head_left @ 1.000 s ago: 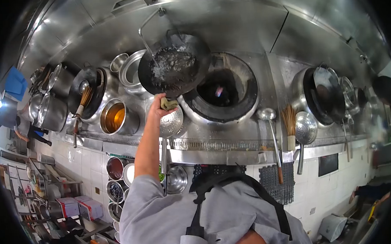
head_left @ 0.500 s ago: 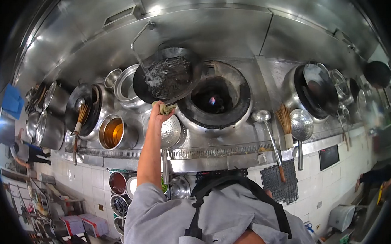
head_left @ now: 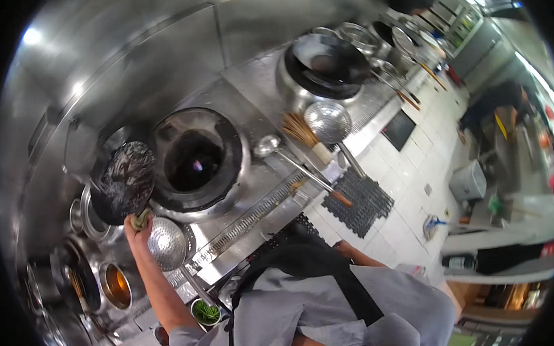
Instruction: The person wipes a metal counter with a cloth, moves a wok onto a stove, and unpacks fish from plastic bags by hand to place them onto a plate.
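Observation:
My left hand (head_left: 138,227) is closed around the near rim or handle of a black wok (head_left: 120,192), with a folded greenish cloth (head_left: 142,219) in the grip. Water runs from a tap pipe (head_left: 73,176) into the tilted wok, which sits left of the round wok burner (head_left: 238,144). Within the burner's dark mouth a small bluish-pink flame (head_left: 197,166) shows. Close to my left forearm lies a perforated strainer (head_left: 166,243). My right hand (head_left: 342,247) is low beside my apron, largely hidden, and its fingers cannot be made out.
A ladle (head_left: 267,146), a bamboo brush (head_left: 301,130) and a second strainer (head_left: 328,122) lie right of the burner. Another wok (head_left: 340,62) sits farther right. Left are a pot of amber liquid (head_left: 117,285) and a bowl of chopped greens (head_left: 206,312). A person (head_left: 493,105) works at far right.
My view has swung to the right and tilted, so the stove runs diagonally. My left hand keeps its grip on the wok under the running water. More of the right side is visible.

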Demonstrator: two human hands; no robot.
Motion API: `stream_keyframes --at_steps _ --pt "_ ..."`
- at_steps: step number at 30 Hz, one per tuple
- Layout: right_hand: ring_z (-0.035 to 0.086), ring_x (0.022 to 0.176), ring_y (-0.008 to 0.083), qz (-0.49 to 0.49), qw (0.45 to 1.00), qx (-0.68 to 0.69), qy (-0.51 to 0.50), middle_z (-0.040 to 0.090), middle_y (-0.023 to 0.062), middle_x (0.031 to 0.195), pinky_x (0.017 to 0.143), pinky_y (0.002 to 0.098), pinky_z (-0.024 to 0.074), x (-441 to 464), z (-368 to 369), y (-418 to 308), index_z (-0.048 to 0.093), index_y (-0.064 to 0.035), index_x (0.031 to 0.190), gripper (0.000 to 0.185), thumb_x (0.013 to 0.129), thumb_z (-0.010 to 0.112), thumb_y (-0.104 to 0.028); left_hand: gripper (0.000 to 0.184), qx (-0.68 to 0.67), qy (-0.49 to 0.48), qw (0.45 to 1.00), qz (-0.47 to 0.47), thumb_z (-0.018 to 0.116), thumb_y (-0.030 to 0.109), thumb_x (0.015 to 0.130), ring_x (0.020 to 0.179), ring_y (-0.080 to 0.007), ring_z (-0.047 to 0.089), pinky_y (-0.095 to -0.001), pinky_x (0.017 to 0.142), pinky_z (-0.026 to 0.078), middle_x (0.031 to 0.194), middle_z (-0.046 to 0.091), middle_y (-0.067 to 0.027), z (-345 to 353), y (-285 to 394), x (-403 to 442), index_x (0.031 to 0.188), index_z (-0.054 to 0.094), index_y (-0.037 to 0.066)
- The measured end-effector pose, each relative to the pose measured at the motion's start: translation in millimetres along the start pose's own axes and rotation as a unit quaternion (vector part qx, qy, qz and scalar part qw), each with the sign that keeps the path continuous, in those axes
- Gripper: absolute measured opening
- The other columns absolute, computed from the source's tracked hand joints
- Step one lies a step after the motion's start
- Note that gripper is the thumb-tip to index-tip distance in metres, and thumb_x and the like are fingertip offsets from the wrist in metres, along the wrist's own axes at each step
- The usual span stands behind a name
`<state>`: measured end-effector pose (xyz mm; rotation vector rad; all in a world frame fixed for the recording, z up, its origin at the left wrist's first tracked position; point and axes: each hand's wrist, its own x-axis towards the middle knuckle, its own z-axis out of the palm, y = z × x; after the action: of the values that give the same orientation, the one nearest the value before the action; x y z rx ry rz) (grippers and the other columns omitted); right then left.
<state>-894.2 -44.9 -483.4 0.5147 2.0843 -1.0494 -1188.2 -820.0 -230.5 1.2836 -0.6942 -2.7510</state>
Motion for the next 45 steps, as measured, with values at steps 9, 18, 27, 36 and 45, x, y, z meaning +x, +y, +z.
stream_keyframes --at_steps 9,18,27,36,45 --pt "0.057 0.051 0.0166 0.027 0.995 0.099 0.006 0.061 0.0064 0.062 0.043 0.0340 0.0437 -20 -12 -38 0.073 -0.0005 0.087 0.019 0.083 0.064 -0.017 0.032 0.009 -0.016 1.000 0.014 0.065 0.019 0.078 0.100 -0.0367 0.061 -0.0490 0.088 0.052 0.110 0.061 -0.0191 -5 -12 -12 0.105 0.055 0.005" --pt "0.060 0.055 0.0158 -0.053 0.998 0.021 0.015 0.067 0.0089 0.067 0.050 0.0326 0.0473 1 -31 -47 0.073 0.0003 0.084 0.019 0.083 0.063 -0.016 0.039 0.005 -0.024 1.000 0.014 0.057 0.020 0.083 0.110 -0.0382 0.059 -0.0528 0.094 0.051 0.121 0.061 -0.0207 2 -18 -11 0.118 0.056 0.003" --pt "0.068 0.053 0.0222 -0.045 0.979 -0.179 -0.091 0.070 0.0139 0.071 0.055 0.0371 0.0536 -45 -94 -181 0.070 0.0026 0.092 0.023 0.088 0.060 -0.017 0.039 0.024 -0.024 0.999 0.030 0.057 0.023 0.086 0.108 -0.0388 0.059 -0.0540 0.094 0.051 0.118 0.061 -0.0210 10 -18 -16 0.118 0.056 0.001" --pt "0.063 0.085 0.0422 -0.286 0.876 -0.238 0.307 0.065 0.0241 0.096 0.075 0.0470 0.0514 -9 -161 -247 0.063 -0.0009 0.119 0.037 0.085 0.062 -0.014 0.040 -0.002 -0.025 1.000 0.001 0.058 0.022 0.086 0.105 -0.0393 0.059 -0.0539 0.092 0.052 0.117 0.060 -0.0219 11 -19 -10 0.118 0.053 -0.001" --pt "0.061 0.099 0.0497 -0.277 0.902 -0.254 0.213 0.063 0.0327 0.109 0.087 0.0531 0.0493 70 -149 -194 0.027 -0.0079 0.154 0.081 0.081 0.060 -0.007 0.042 0.019 -0.031 0.999 0.006 0.060 0.022 0.084 0.107 -0.0389 0.060 -0.0531 0.093 0.052 0.118 0.060 -0.0212 9 -22 -12 0.119 0.055 -0.001"
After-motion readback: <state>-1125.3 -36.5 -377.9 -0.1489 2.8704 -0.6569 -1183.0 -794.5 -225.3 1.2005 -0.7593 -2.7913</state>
